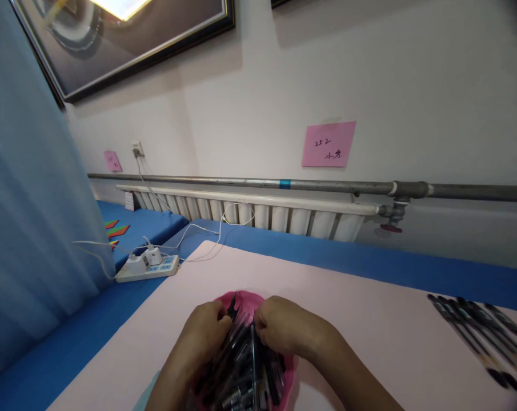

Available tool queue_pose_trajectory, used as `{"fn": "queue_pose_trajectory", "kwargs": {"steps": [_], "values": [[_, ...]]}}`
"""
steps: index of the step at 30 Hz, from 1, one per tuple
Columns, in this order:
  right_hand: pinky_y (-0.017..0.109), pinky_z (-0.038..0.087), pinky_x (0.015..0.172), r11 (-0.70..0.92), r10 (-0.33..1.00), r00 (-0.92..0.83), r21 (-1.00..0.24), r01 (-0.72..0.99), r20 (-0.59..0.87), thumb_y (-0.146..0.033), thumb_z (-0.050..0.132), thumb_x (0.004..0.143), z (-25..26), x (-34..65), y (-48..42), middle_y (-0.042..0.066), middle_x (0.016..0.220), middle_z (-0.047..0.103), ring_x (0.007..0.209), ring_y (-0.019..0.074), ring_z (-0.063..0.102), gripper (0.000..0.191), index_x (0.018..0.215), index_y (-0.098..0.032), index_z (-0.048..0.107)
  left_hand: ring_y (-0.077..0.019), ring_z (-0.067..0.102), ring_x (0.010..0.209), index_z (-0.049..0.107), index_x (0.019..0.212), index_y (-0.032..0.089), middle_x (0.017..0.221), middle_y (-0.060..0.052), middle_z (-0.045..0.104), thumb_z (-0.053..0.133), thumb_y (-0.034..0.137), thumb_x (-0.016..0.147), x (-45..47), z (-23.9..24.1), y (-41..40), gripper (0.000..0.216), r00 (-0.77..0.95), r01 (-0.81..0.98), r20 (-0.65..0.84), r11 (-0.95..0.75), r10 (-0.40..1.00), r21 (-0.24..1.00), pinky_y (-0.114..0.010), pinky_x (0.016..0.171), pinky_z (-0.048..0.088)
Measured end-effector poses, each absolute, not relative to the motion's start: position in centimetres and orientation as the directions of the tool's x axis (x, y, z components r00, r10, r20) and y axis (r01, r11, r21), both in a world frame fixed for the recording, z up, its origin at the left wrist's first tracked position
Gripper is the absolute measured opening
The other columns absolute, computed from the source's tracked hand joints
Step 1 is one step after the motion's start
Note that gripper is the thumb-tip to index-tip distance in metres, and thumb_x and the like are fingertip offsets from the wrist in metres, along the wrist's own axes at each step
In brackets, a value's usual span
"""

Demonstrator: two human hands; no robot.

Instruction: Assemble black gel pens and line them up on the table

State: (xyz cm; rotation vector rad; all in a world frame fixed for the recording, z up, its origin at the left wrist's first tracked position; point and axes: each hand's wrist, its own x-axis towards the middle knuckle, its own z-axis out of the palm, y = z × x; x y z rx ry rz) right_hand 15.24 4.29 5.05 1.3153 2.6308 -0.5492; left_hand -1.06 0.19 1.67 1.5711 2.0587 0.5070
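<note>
A pink bowl-like basket [293, 374] full of loose pen pieces [236, 362], dark barrels and clear tubes, stands at the bottom middle of the head view. Over its left rim, my left hand [205, 331] is closed, with a slim black pointed pen [232, 304] at its thumb and fingertips. My right hand [281, 325] reaches over the right rim with curled fingers, close above the pieces. What its fingertips pinch is hidden. Both wrists bend inward, and the two hands are a short way apart.
Several black pens [476, 331] lie side by side on the pink sheet [361, 319] at right. A power strip [149, 271] with white plugs and cables sits at left, beside a blue curtain [35, 200]. Behind the blue table run a radiator [279, 218] and a pipe [241, 182].
</note>
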Motion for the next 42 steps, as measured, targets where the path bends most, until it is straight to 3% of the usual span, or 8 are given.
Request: {"fn": "queue_pose_trajectory", "kwargs": {"steps": [9, 14, 19, 24, 27, 32, 36, 42], "values": [[0.023, 0.031, 0.045, 0.541, 0.749, -0.592, -0.242, 0.805, -0.298, -0.015, 0.052, 0.069, 4.4, 14.6, 4.2, 0.009, 0.076, 0.072, 0.063, 0.0206, 0.064, 0.024, 0.079, -0.018, 0.073, -0.0199, 0.059, 0.073, 0.062, 0.079, 0.019, 0.080, -0.007, 0.069, 0.049, 0.020, 0.066, -0.5, 1.8, 0.1, 0.018, -0.261, 0.813, -0.143, 0.297, 0.955, 0.501, -0.026, 0.059, 0.034], [0.025, 0.033, 0.046, 0.536, 0.749, -0.586, -0.236, 0.810, -0.310, -0.018, 0.053, 0.069, 4.1, 14.1, 4.2, 0.011, 0.078, 0.073, 0.065, 0.0236, 0.065, 0.024, 0.081, -0.017, 0.074, -0.0232, 0.061, 0.067, 0.063, 0.068, 0.021, 0.073, -0.006, 0.069, 0.058, 0.023, 0.059, 1.2, 2.0, -0.5, 0.010, -0.072, 0.817, -0.251, 0.202, 0.965, 0.540, -0.028, 0.053, 0.031], [0.026, 0.036, 0.049, 0.530, 0.755, -0.582, -0.242, 0.813, -0.302, -0.018, 0.053, 0.070, 4.0, 13.9, 4.2, 0.011, 0.078, 0.074, 0.066, 0.0239, 0.066, 0.024, 0.078, -0.017, 0.075, -0.0284, 0.063, 0.069, 0.065, 0.067, 0.021, 0.074, -0.010, 0.070, 0.058, 0.024, 0.058, 1.8, 2.1, -0.8, 0.012, -0.123, 0.857, -0.259, 0.234, 0.958, 0.459, -0.031, 0.053, 0.030], [0.026, 0.039, 0.051, 0.497, 0.781, -0.553, -0.248, 0.831, -0.289, -0.023, 0.054, 0.070, 3.2, 13.6, 4.3, 0.010, 0.080, 0.073, 0.069, 0.0244, 0.066, 0.023, 0.081, -0.019, 0.074, -0.0227, 0.059, 0.065, 0.059, 0.060, 0.020, 0.066, -0.006, 0.065, 0.052, 0.019, 0.059, 0.8, 1.7, -0.3, 0.006, -0.109, 0.818, -0.263, 0.237, 0.959, 0.524, -0.028, 0.051, 0.029], [0.027, 0.040, 0.054, 0.477, 0.795, -0.542, -0.271, 0.836, -0.273, -0.027, 0.055, 0.070, 2.9, 13.4, 4.3, 0.011, 0.080, 0.073, 0.070, 0.0251, 0.066, 0.024, 0.081, -0.018, 0.074, -0.0167, 0.054, 0.058, 0.053, 0.058, 0.020, 0.058, -0.001, 0.058, 0.052, 0.019, 0.060, -0.1, 1.4, 0.1, 0.002, -0.158, 0.693, -0.238, 0.279, 0.958, 0.664, -0.025, 0.049, 0.031], [0.025, 0.038, 0.052, 0.445, 0.797, -0.543, -0.350, 0.824, -0.265, -0.023, 0.058, 0.066, 2.8, 13.1, 4.0, 0.007, 0.076, 0.072, 0.066, 0.0211, 0.063, 0.025, 0.085, -0.021, 0.073, -0.0100, 0.043, 0.040, 0.048, 0.067, 0.021, 0.046, 0.006, 0.050, 0.050, 0.025, 0.067, -0.7, 1.9, 0.1, 0.004, -0.140, 0.244, -0.275, 0.302, 0.951, 0.921, -0.021, 0.041, 0.030], [0.021, 0.036, 0.050, 0.430, 0.788, -0.559, -0.418, 0.800, -0.258, -0.021, 0.059, 0.063, 2.5, 13.2, 4.2, 0.001, 0.072, 0.070, 0.063, 0.0160, 0.060, 0.024, 0.082, -0.024, 0.073, -0.0090, 0.044, 0.040, 0.048, 0.068, 0.020, 0.047, 0.006, 0.051, 0.055, 0.028, 0.066, -0.9, 2.5, 0.1, 0.011, -0.118, 0.025, -0.227, 0.231, 0.967, 0.973, -0.020, 0.038, 0.030], [0.022, 0.031, 0.046, 0.416, 0.805, -0.542, -0.422, 0.805, -0.242, -0.016, 0.056, 0.061, 2.5, 13.1, 4.2, 0.005, 0.069, 0.068, 0.059, 0.0179, 0.058, 0.022, 0.075, -0.019, 0.073, -0.0087, 0.048, 0.046, 0.051, 0.070, 0.018, 0.051, 0.005, 0.054, 0.055, 0.021, 0.064, -1.1, 2.8, 0.3, 0.008, -0.152, -0.147, -0.170, 0.148, 0.974, 0.978, -0.019, 0.042, 0.034]]}}
